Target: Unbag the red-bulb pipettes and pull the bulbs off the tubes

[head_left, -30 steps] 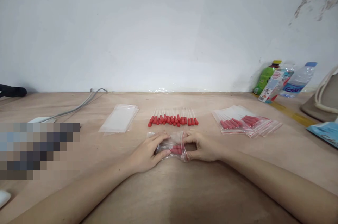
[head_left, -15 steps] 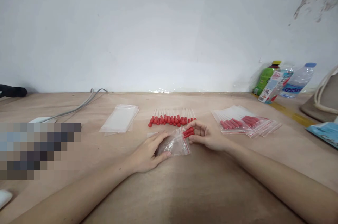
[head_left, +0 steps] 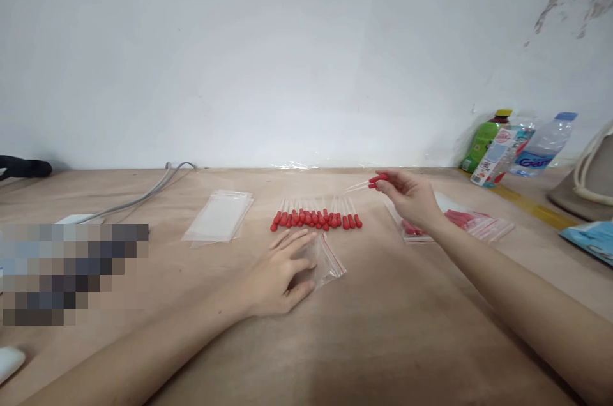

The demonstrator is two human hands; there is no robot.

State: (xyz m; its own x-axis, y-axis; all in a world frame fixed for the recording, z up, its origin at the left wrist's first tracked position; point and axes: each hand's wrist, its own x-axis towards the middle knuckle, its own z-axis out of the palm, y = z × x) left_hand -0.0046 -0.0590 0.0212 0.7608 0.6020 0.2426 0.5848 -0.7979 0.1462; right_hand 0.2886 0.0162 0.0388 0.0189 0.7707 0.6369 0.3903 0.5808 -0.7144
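My right hand (head_left: 409,195) is raised right of centre, pinching the red bulbs of what look like two droppers (head_left: 377,180). Their thin clear tips point left. On the table, the fingers of my left hand (head_left: 282,272) lie spread over a clear zip bag (head_left: 329,263) with a red seal line, whose mouth faces right; the palm hides part of it. Just beyond that hand, several droppers (head_left: 313,219) lie in a row, red bulbs toward me. Below my right hand are filled zip bags (head_left: 488,228), partly covered by the hand and wrist.
A stack of flat clear bags (head_left: 218,218) lies at the left, near a grey cable (head_left: 143,192). Bottles (head_left: 541,147) and a carton (head_left: 498,154) stand at the back right, near a beige bag (head_left: 587,176) and a blue packet (head_left: 591,243). A wall closes off the back.
My right hand has moved up and right, away from the bag's mouth, carrying the droppers clear of it. The bag now lies flatter, and my left hand's fingers are more spread.
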